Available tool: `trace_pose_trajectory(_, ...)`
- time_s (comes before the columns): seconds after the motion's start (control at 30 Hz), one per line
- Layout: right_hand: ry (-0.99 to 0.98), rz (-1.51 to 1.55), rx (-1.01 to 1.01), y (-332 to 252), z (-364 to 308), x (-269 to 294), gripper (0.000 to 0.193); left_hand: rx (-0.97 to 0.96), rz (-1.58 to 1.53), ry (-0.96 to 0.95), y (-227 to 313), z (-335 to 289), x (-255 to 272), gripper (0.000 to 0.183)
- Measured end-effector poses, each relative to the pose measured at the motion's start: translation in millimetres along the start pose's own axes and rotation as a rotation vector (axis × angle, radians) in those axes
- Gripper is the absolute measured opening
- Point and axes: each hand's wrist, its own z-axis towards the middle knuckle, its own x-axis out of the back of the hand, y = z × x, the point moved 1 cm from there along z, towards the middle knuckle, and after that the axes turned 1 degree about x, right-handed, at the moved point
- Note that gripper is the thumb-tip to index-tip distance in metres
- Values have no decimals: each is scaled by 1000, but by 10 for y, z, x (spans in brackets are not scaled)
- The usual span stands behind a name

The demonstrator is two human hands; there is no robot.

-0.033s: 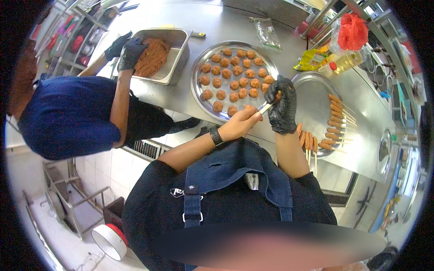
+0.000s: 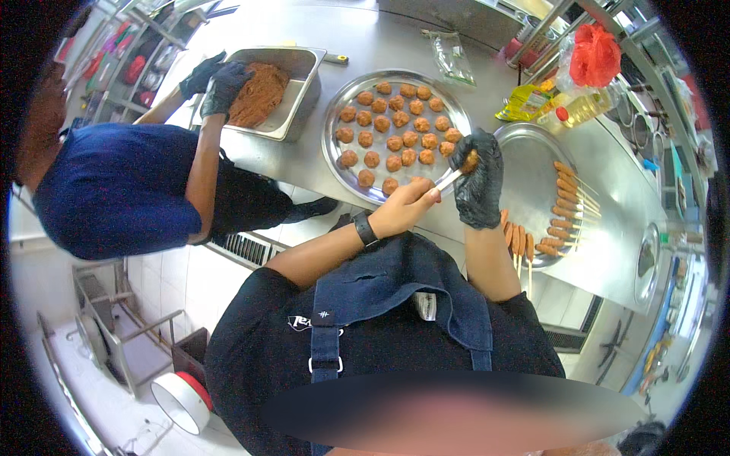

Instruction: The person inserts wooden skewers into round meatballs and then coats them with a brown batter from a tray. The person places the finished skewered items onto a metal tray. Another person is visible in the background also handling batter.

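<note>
My bare left hand (image 2: 408, 207), with a dark band at its wrist, pinches the lower end of a pale wooden skewer (image 2: 449, 180). My right hand (image 2: 480, 182), in a black glove, is closed around brown minced meat (image 2: 471, 160) at the skewer's upper end. Its fingers hide part of the meat. Both hands are over the right edge of a round steel tray (image 2: 329, 152) holding several rows of meatballs (image 2: 394, 143). To the right, a second round tray (image 2: 525, 163) carries skewered meat sticks (image 2: 565, 204) along its right and near rim.
At the left a co-worker (image 2: 129, 190) in black gloves works in a steel pan (image 2: 304, 99) of minced meat (image 2: 262, 95). A clear plastic bag (image 2: 452, 59), a yellow packet (image 2: 525, 102), an oil bottle (image 2: 578, 109) and a red bag (image 2: 595, 57) are at the counter's back.
My right hand has shifted slightly and turned, so more of the meat and skewer shows. My left hand stays nearly still on the skewer.
</note>
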Motion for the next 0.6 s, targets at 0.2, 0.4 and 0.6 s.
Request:
trace_pose_trajectory(0.2,196,64,5,-354,-169,155,44,154,-274,-89,-15,125,-441,43)
trace_pose_trajectory(0.4,-687,742,37,-283,-49,270,36,339,-489,-284,29,118,-439,48)
trace_pose_trajectory(0.6,117,72,76,-141,-146,26,47,405,-768,-414,23,59,-120,53)
